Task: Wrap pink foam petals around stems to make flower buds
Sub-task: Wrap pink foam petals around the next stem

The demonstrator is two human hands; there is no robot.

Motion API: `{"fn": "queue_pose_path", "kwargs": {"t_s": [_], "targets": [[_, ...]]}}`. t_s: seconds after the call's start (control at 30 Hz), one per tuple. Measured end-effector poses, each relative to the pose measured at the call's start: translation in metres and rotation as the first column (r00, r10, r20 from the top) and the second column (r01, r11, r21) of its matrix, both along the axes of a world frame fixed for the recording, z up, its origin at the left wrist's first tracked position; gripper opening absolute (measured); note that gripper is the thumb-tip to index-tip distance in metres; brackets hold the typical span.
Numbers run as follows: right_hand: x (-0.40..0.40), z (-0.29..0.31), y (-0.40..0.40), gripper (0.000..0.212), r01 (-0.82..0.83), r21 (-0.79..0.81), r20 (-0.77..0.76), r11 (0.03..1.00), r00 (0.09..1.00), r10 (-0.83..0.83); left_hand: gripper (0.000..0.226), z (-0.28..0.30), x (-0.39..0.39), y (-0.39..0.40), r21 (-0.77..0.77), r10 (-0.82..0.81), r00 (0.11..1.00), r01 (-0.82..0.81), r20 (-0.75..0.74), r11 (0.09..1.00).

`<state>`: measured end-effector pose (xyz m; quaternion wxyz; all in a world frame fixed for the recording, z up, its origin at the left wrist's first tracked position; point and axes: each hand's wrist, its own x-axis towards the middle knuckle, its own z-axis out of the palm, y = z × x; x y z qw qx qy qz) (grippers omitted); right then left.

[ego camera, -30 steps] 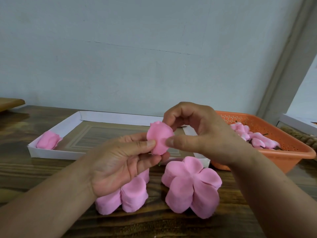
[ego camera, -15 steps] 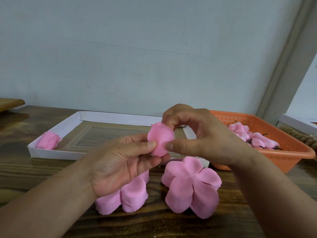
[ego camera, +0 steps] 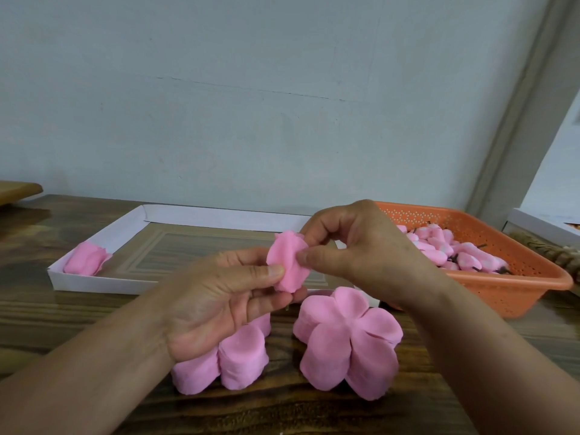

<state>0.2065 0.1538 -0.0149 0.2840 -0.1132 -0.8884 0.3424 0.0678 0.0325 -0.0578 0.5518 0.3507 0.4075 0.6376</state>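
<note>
I hold the pink bud between both hands, above the table. My left hand pinches its lower part, thumb pressed on the front, fingers curled behind it. My right hand pinches the upper right edge with thumb and curled forefinger, the foam petal wrapped round; the stem itself I cannot make out.

Just below my grip two stacks of petal blanks stand on the wooden table: the left stack partly under my left palm, the right stack under my right wrist. Well to the left of my grip a finished bud lies in the white tray. To the right, behind my right hand, the orange basket holds a heap of buds.
</note>
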Motion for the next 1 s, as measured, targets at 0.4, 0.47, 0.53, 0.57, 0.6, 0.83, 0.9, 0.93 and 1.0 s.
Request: {"fn": "queue_pose_path", "kwargs": {"t_s": [0.4,0.47,0.53,0.57,0.6,0.83,0.9,0.93,1.0], "targets": [[-0.004,-0.002,-0.002,0.025,0.078,-0.025,-0.002,0.997,0.997,-0.078,0.026,0.004,0.004,-0.002,-0.003,0.047,0.999,-0.048,-0.018,0.999],[-0.005,-0.003,-0.004,0.025,0.110,0.003,-0.021,0.994,0.994,-0.110,0.029,0.004,0.004,-0.002,-0.007,0.058,0.998,-0.058,-0.019,0.998],[-0.006,-0.005,-0.005,0.025,0.149,0.038,-0.033,0.988,0.989,-0.147,0.030,0.004,0.004,-0.001,-0.013,0.071,0.997,-0.071,-0.030,0.997],[-0.008,-0.006,-0.006,0.025,0.166,0.049,-0.039,0.985,0.986,-0.164,0.030,0.004,0.004,-0.001,-0.015,0.077,0.996,-0.077,-0.036,0.997],[-0.009,-0.007,-0.007,0.025,0.179,0.052,-0.043,0.983,0.983,-0.176,0.031,0.003,0.005,-0.001,-0.017,0.083,0.996,-0.083,-0.043,0.996],[-0.014,-0.014,-0.008,0.024,0.220,0.046,0.003,0.974,0.975,-0.221,0.033,0.000,0.009,0.002,-0.011,0.145,0.986,-0.147,-0.087,0.989],[-0.014,-0.014,-0.007,0.021,0.230,0.040,0.006,0.972,0.973,-0.230,0.032,-0.001,0.009,0.003,-0.005,0.165,0.982,-0.166,-0.089,0.986],[-0.014,-0.014,-0.007,0.018,0.231,0.031,0.004,0.973,0.973,-0.231,0.032,-0.001,0.009,0.003,-0.002,0.173,0.981,-0.174,-0.090,0.985],[-0.014,-0.014,-0.006,0.017,0.220,-0.004,-0.004,0.975,0.975,-0.220,0.028,0.000,0.008,0.004,0.004,0.180,0.980,-0.180,-0.084,0.984]]}}
